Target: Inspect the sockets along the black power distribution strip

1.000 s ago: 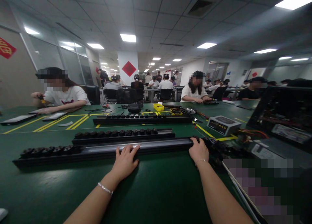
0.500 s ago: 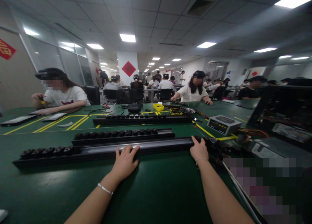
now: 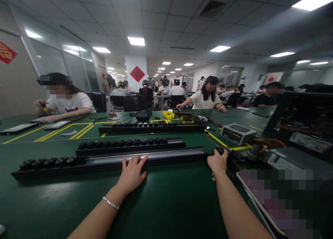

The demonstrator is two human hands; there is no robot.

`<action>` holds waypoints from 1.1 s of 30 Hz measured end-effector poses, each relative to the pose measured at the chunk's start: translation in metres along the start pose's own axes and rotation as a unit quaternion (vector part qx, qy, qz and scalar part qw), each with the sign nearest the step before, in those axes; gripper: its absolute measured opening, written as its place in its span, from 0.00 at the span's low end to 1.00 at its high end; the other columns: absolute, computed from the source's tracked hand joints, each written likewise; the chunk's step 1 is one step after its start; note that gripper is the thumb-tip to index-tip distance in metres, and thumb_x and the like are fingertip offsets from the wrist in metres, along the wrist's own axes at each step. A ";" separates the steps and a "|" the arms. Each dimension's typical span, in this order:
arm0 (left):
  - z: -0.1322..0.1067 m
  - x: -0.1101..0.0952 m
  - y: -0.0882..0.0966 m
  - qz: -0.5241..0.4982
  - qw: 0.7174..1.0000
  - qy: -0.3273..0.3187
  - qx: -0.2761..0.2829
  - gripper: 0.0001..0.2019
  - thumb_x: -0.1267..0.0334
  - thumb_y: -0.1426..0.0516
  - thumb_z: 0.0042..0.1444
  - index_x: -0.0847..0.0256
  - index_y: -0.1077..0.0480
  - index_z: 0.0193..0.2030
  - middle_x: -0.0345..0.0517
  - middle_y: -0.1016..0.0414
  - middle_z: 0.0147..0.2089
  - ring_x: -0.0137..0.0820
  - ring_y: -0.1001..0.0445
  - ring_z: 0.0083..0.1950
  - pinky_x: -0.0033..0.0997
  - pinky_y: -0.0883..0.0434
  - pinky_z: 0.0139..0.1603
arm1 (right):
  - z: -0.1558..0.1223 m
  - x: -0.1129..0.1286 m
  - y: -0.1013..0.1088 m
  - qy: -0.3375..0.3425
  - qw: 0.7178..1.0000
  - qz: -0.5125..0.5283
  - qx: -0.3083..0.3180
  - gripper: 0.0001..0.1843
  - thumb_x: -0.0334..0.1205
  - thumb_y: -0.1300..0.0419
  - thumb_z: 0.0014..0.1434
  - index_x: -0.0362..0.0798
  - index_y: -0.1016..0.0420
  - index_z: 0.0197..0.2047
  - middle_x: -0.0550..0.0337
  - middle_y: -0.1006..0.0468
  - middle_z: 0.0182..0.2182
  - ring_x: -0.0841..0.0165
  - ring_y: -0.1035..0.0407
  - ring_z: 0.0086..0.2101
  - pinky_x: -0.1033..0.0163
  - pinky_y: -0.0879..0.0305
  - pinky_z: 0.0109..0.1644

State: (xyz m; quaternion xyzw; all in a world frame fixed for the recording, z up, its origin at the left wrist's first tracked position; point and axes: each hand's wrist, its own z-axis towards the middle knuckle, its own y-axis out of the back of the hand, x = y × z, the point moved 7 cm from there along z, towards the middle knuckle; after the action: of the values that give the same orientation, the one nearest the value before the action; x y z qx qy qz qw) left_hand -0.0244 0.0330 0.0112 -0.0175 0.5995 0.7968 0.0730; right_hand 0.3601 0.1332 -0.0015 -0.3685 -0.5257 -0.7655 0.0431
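A long black power strip housing (image 3: 166,157) lies across the green table (image 3: 161,201) in front of me, with round black sockets at its left end. My left hand (image 3: 132,173) rests flat on the strip's near edge with fingers spread. My right hand (image 3: 218,160) sits just past the strip's right end, fingers curled round a small black round part (image 3: 221,150) beside a pile of similar black parts (image 3: 235,159).
Two more black strips (image 3: 130,144) (image 3: 151,128) lie farther back. A grey meter box (image 3: 238,133) and a dark open case (image 3: 301,124) stand at the right. A yellow bin (image 3: 169,114) sits mid-table. Other people work at the far side and at tables beyond.
My right hand has left the strip's right end and moved right to the pile of black parts, closing on one. My left hand has stayed on the strip.
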 end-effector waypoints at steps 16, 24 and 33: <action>-0.013 0.108 0.059 0.054 0.944 0.237 -0.222 0.23 0.55 0.55 0.56 0.60 0.40 0.57 0.55 0.45 0.61 0.43 0.49 0.62 0.47 0.48 0.60 | -0.024 0.017 0.023 -0.058 0.995 -0.002 -0.079 0.34 0.39 0.54 0.51 0.38 0.50 0.62 0.35 0.66 0.63 0.53 0.32 0.45 0.53 0.36 0.42; -0.066 0.211 0.068 -0.010 0.844 0.484 -0.231 0.28 0.48 0.60 0.56 0.63 0.45 0.58 0.57 0.48 0.61 0.48 0.49 0.62 0.52 0.46 0.57 | -0.029 0.025 0.025 -0.024 0.991 0.034 -0.127 0.35 0.39 0.55 0.53 0.42 0.57 0.64 0.40 0.64 0.63 0.51 0.39 0.52 0.54 0.37 0.44; -0.069 0.224 0.066 -0.038 0.812 0.544 -0.207 0.28 0.49 0.59 0.55 0.64 0.41 0.56 0.61 0.42 0.58 0.53 0.45 0.58 0.52 0.41 0.51 | -0.036 0.065 0.003 0.238 0.969 -0.002 -0.067 0.25 0.33 0.56 0.53 0.41 0.36 0.54 0.51 0.34 0.53 0.63 0.43 0.53 0.61 0.49 0.58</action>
State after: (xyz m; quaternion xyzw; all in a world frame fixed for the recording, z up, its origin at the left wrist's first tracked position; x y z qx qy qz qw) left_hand -0.2590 -0.0298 0.0283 -0.4854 0.3610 0.7593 -0.2399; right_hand 0.2953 0.1224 0.0340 -0.1771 -0.4482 -0.8649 0.1407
